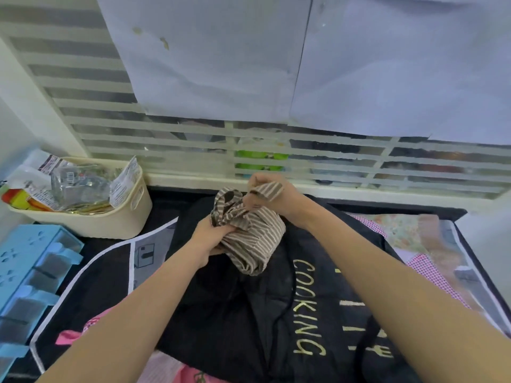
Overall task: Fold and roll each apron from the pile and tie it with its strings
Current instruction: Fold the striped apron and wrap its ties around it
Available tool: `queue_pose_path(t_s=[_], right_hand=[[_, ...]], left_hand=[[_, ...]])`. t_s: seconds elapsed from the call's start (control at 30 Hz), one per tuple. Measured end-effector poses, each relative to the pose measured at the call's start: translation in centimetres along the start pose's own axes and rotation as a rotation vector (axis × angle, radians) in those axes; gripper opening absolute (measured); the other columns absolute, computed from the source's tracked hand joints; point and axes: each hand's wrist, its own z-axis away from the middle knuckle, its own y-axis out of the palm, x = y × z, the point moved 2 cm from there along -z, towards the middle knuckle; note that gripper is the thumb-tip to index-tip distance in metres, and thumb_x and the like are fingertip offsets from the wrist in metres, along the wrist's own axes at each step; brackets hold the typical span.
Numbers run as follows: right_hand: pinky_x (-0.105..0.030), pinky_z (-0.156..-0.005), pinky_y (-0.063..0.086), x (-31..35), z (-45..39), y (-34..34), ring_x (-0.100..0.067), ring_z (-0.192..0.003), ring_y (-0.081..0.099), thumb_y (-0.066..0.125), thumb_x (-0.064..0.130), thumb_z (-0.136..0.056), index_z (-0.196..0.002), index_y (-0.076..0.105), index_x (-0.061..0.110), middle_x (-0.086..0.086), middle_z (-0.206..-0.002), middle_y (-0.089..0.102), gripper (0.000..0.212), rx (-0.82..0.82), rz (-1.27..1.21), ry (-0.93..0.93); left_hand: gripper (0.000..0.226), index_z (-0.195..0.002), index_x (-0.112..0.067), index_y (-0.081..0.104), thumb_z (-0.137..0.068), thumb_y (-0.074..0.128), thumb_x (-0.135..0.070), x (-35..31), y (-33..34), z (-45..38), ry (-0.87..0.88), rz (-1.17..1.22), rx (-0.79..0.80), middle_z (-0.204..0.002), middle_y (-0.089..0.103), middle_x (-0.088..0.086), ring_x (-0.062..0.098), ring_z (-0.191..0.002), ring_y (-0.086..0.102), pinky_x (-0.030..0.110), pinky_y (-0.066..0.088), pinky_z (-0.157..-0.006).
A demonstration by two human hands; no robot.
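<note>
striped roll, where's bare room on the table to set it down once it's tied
Little bare top shows. One dark strip lies between the basket and the black apron, reaching back to the window ledge. A thinner strip runs behind the checked cloth at the right. Elsewhere is crowded: aprons cover the middle, the blue rack fills the left. Both hands hold the striped roll.

Frosted striped window [193, 139], white paper sheets [215, 56] taped over it, pale sill [359, 193]
</note>
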Motion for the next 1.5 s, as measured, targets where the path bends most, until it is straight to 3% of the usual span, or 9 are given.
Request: queue_pose_path(t_s=[0.3, 0.53, 0.73, 0.83, 0.93, 1.0, 1.17, 1.33, 1.5], right_hand=[[-0.03, -0.075, 0.047, -9.0, 3.7, -0.9, -0.018, -0.084, 0.058, 0.069, 0.037, -0.081, -0.095, 0.064, 0.007, -0.003, -0.091, 0.06, 0.033, 0.3, 0.662, 0.428], [-0.038, -0.083, 0.055, -9.3, 4.5, -0.4, -0.023, -0.092, 0.064, 0.066, 0.053, -0.079, -0.121, 0.054, 0.012, -0.008, -0.112, 0.062, 0.061, 0.018, -0.262, 0.728], [-0.035, -0.069, 0.053, -8.1, 3.1, 2.7, -0.017, -0.071, 0.056, 0.067, 0.021, -0.086, -0.097, 0.059, 0.006, -0.008, -0.094, 0.058, 0.021, -0.001, -0.075, 0.708], [-0.032, -0.063, 0.047, -7.5, 2.8, 2.6, -0.019, -0.069, 0.05, 0.061, 0.019, -0.09, -0.083, 0.058, 0.01, -0.009, -0.089, 0.056, 0.013, 0.0, -0.092, 0.659], [-0.038, -0.072, 0.053, -7.8, 2.7, 2.0, -0.022, -0.078, 0.054, 0.064, 0.016, -0.089, -0.077, 0.05, 0.012, -0.007, -0.087, 0.055, 0.018, 0.006, -0.14, 0.65], [-0.042, -0.079, 0.056, -8.3, 2.9, 1.9, -0.022, -0.076, 0.052, 0.064, 0.002, -0.085, -0.071, 0.042, 0.013, -0.009, -0.078, 0.049, 0.029, 0.025, -0.143, 0.64], [-0.031, -0.071, 0.054, -7.8, 3.5, 1.9, -0.015, -0.068, 0.053, 0.055, -0.011, -0.085, -0.094, 0.054, 0.004, -0.008, -0.081, 0.048, 0.018, 0.044, -0.201, 0.604], [-0.02, -0.058, 0.049, -8.2, 4.9, 0.6, -0.012, -0.066, 0.049, 0.051, 0.001, -0.092, -0.12, 0.052, 0.011, -0.005, -0.091, 0.05, 0.03, 0.161, -0.058, 0.68], [-0.021, -0.053, 0.043, -8.7, 5.9, -1.8, -0.014, -0.057, 0.045, 0.05, 0.005, -0.09, -0.111, 0.058, 0.01, -0.007, -0.076, 0.053, 0.023, 0.162, 0.203, 0.734]], left_hand=[[0.056, -0.117, -0.023, 0.042, -0.074, 0.079, -0.026, 2.2, 1.5, 0.4, 0.098, -0.392, 0.144, -0.11, 0.057, -0.006, 0.013, -0.104, 0.055, 0.031, 0.047, -0.087], [0.034, -0.106, -0.012, 0.059, -0.081, 0.068, -0.033, -0.8, -0.8, 1.4, 0.145, -0.126, 0.219, -0.094, 0.07, 0.009, 0.018, -0.083, 0.064, 0.04, 0.046, -0.093], [0.035, -0.121, -0.016, 0.055, -0.089, 0.06, -0.029, -2.6, 0.7, 4.0, -0.035, -0.637, 0.752, -0.105, 0.07, 0.005, 0.013, -0.094, 0.065, 0.027, 0.046, -0.091], [0.043, -0.129, -0.018, 0.051, -0.088, 0.056, -0.031, -3.5, 0.3, 4.2, -0.223, -0.481, 0.832, -0.122, 0.063, 0.006, 0.017, -0.11, 0.063, 0.031, 0.053, -0.081], [0.019, -0.111, -0.015, 0.061, -0.093, 0.056, -0.017, -4.7, -0.4, 1.9, 0.043, -0.464, 0.409, -0.099, 0.067, 0.011, 0.015, -0.084, 0.067, 0.023, 0.056, -0.066], [0.026, -0.118, -0.018, 0.058, -0.093, 0.054, -0.012, -5.1, -0.6, 0.4, 0.344, -0.831, 0.195, -0.103, 0.061, 0.008, 0.015, -0.085, 0.061, 0.022, 0.053, -0.07], [0.083, -0.148, -0.041, 0.01, -0.088, 0.048, 0.001, -3.9, 3.7, -0.6, 0.815, -1.912, 0.433, -0.158, -0.009, -0.009, 0.025, -0.144, -0.005, 0.042, 0.023, -0.112], [0.092, -0.146, -0.047, 0.002, -0.088, 0.058, -0.003, -3.3, 4.9, -2.1, 0.65, -2.159, 0.495, -0.155, -0.024, -0.005, 0.035, -0.143, -0.017, 0.056, 0.012, -0.115], [0.078, -0.149, -0.032, -0.006, -0.096, 0.049, -0.016, -1.8, 5.4, -2.3, 1.049, -2.343, 0.454, -0.156, -0.022, -0.006, 0.026, -0.143, -0.021, 0.049, -0.005, -0.115]])
